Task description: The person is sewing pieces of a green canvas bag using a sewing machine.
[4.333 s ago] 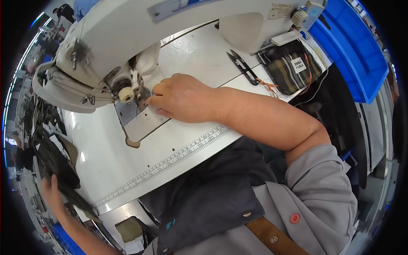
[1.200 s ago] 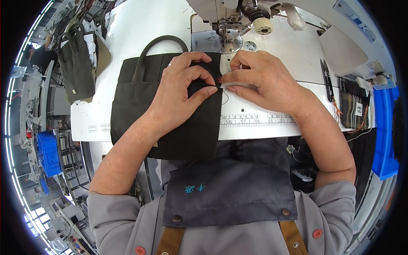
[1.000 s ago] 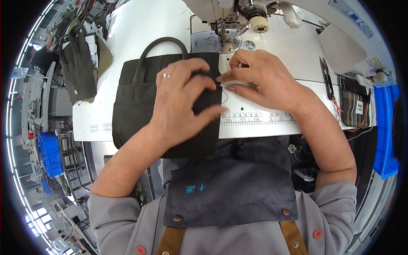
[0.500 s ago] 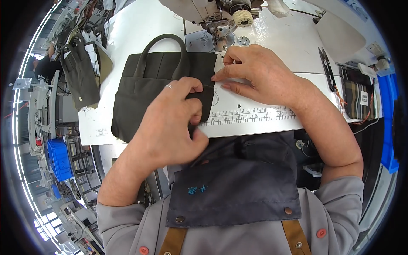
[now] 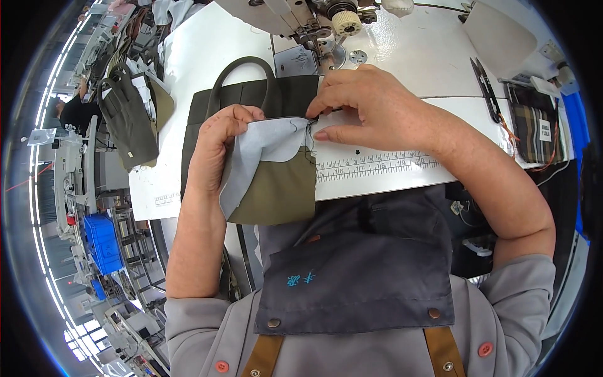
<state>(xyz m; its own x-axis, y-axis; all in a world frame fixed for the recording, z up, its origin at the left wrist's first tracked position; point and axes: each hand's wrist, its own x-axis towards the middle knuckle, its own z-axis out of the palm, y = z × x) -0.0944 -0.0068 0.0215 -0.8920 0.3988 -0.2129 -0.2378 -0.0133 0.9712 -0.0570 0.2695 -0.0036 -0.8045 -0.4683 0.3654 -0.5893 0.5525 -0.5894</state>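
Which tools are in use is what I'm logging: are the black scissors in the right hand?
No, the black scissors lie on the white tabletop, apart from the right hand.

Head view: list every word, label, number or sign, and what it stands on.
Places and kinds only, not the wording:
Ruler scale, black numbers, along the near edge of the white table.
Stitched characters, blue, on the dark apron flap.
White label, dark lettering, on the striped cloth item.
Small pale tag on the dark bag at left: too small to read.
Short scale at the table's left: too small to read.
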